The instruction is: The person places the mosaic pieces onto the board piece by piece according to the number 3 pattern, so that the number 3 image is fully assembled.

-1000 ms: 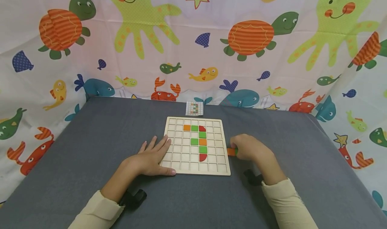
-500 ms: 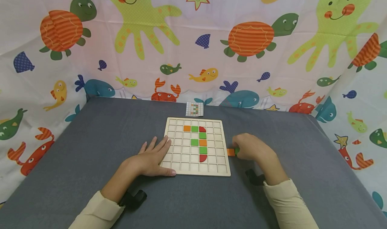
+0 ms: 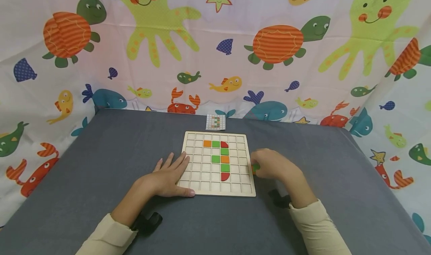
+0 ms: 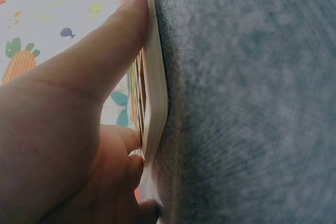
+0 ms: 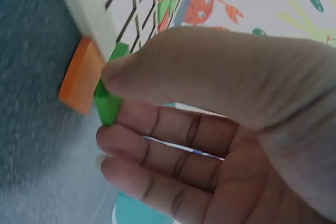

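A wooden grid board (image 3: 235,188) lies on the grey cloth, holding several orange, green and red tiles in its cells. My left hand (image 3: 165,181) rests on the board's left side with spread fingers; its thumb (image 4: 113,38) lies along the near edge. At the right edge, my right hand (image 3: 274,165) pinches a green tile (image 5: 108,109) between thumb and fingers, holding it tilted. An orange tile (image 5: 81,80) is beside the board's edge, right by the green one. From the head view, the hand hides most of both tiles.
A small printed card (image 3: 216,122) with a coloured grid pattern lies behind the board. A curtain (image 3: 215,60) with sea animals hangs behind the table (image 3: 141,131). Dark straps (image 3: 148,221) show below both wrists.
My right hand moves slightly right, then left toward the board with the green tile. The orange tile, plainly visible before, is now mostly covered in the head view. The left hand stays put.
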{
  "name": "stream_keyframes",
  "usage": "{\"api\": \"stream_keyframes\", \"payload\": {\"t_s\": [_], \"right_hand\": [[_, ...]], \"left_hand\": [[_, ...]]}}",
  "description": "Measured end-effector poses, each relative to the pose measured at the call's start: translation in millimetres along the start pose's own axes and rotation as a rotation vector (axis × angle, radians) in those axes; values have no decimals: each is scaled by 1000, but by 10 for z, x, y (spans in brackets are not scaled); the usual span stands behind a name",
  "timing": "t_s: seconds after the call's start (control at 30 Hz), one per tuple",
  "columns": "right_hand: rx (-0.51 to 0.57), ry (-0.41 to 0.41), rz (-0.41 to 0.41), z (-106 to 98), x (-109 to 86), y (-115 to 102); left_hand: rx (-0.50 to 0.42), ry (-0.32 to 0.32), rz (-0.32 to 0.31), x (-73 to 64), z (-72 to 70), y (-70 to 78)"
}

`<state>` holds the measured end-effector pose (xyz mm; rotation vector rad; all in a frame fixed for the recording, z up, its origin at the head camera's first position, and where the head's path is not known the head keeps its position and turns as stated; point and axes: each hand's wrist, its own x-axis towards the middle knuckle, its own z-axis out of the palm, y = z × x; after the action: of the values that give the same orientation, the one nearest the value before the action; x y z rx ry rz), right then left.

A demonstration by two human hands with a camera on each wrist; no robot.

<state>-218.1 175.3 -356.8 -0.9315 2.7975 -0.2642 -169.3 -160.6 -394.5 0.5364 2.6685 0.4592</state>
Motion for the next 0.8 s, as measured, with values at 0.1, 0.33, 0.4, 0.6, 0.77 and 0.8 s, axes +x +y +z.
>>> {"api": "stream_keyframes", "payload": {"t_s": [0.1, 0.33, 0.4, 0.6, 0.77, 0.8], "right_hand": [[14, -8, -34, 31, 37, -75], [-33, -50, -35, 98, 156, -284], [-41, -51, -40, 115, 180, -335], [-51, -34, -92, 150, 241, -466], [-61, -25, -102, 174, 300, -569], [-66, -21, -103, 178, 310, -590]], "left_hand": [[0, 2, 8, -3, 6, -10], [-5, 5, 9, 1, 12, -15], [-6, 3, 9, 4, 14, -16], [-5, 0, 9, 11, 20, -20], [-2, 0, 12, 10, 11, -20], [-3, 0, 13, 9, 9, -20]]}}
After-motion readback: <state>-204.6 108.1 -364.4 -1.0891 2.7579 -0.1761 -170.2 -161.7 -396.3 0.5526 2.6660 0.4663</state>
